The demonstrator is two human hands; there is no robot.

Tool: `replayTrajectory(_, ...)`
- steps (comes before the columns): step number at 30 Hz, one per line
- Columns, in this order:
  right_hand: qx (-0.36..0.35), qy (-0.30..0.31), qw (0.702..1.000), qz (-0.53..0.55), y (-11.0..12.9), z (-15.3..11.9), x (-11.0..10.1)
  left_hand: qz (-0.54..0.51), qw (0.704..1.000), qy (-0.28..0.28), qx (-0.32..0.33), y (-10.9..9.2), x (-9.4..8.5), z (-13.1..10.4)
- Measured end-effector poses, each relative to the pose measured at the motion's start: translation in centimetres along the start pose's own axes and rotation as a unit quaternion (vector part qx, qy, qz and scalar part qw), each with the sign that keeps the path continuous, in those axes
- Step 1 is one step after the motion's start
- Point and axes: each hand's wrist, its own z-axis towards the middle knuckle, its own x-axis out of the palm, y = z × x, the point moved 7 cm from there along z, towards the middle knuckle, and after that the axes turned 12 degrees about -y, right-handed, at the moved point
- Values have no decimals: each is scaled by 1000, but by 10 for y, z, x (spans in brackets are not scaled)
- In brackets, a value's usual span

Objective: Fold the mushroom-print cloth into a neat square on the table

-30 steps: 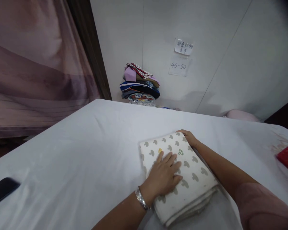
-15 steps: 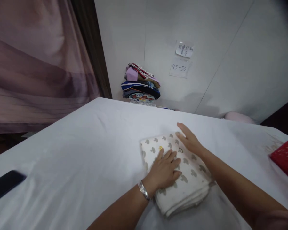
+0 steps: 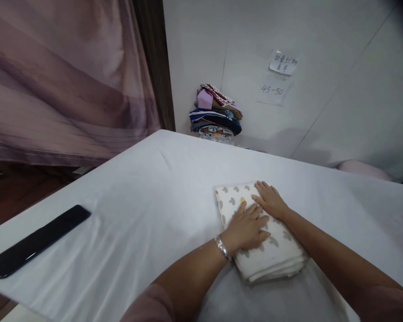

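Observation:
A folded white cloth [image 3: 275,264] with grey mushroom-like prints and a small yellow mark lies in several layers before me. Flat on its left middle rests my left hand [image 3: 250,226], fingers spread, a silver bracelet on the wrist. My right hand [image 3: 272,201] lies open over the cloth's far right corner, its fingers stretched out. Both palms press down from above and neither grips the fabric. The parts of the print beneath the hands are hidden.
The white-covered table [image 3: 137,192] carries a long black glossy object [image 3: 40,241] at left. Behind its far edge stands a stack of folded fabrics [image 3: 216,114] against the wall. A pinkish curtain [image 3: 70,80] hangs at left; paper notes [image 3: 272,91] are on the wall.
My right hand has come down from beside the cloth's far right edge onto its corner. My left hand stays on the cloth. The view has turned left, showing more of the black object.

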Motion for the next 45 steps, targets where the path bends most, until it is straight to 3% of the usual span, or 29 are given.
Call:
replayTrajectory(5,-7,-8,1000,-5,-3,-1,4,-50,998,-25,-31,10,-14,10)
replayTrajectory(7,-11,-18,1000,-6,-4,-1,4,-32,991,-83,-97,34,-30,13)
replayTrajectory(10,-3,-15,1000,-1,-4,-1,3,26,953,-152,-260,87,-50,3)
replayTrajectory(12,2,-7,1000,6,-3,-1,2,38,922,-137,-361,118,-49,-9)
replayTrajectory(14,3,-2,1000,10,-2,-1,1,30,902,-114,-414,136,-43,-19)
replayTrajectory(19,7,9,1000,14,0,0,-2,-48,884,-136,-445,143,-35,-19)
replayTrajectory(23,4,30,999,32,9,9,-3,-99,868,-208,-439,148,-53,-14)
replayTrajectory(28,-41,24,997,55,47,39,3,-67,820,-305,-480,186,-82,-39)
replayTrajectory(31,-56,26,997,50,62,52,11,-67,791,-308,-524,206,-82,-57)
replayTrajectory(34,-52,38,997,46,65,56,12,-75,788,-302,-531,211,-78,-61)
replayTrajectory(39,-28,39,999,23,71,29,-3,-81,786,-293,-539,210,-75,-59)
replayTrajectory(45,-66,27,997,40,95,-22,-6,-76,792,-283,-536,209,-75,-58)
